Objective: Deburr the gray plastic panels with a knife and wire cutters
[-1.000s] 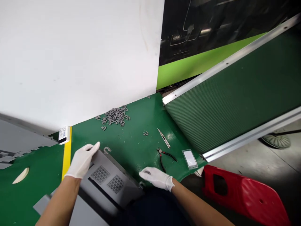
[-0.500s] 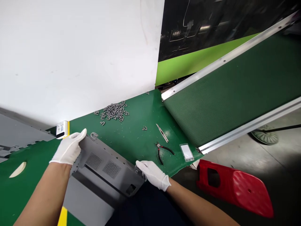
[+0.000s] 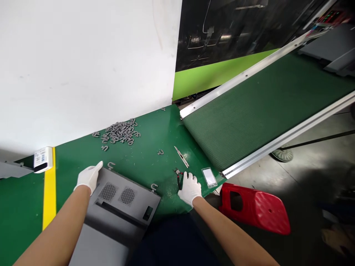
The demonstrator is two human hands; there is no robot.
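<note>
- The lower end of the gray panel (image 3: pixel 116 221) is being cut off by the bottom of the view, and its lower right side is being covered by dark clothing (image 3: pixel 166 244).
- One handle of the pliers (image 3: pixel 178 172) is being partly hidden by the right hand (image 3: pixel 190 187); whether the handles are being gripped cannot be told.
- The right hand is being held palm down, its fingers being pointed away from the body, apart from the panel.
- The panel's upper left corner is being grasped by the left hand (image 3: pixel 90 178), its thumb being stretched out while its other fingers are being mostly concealed.
- The panel is being held at the near side of the green table (image 3: pixel 152 131).
</note>
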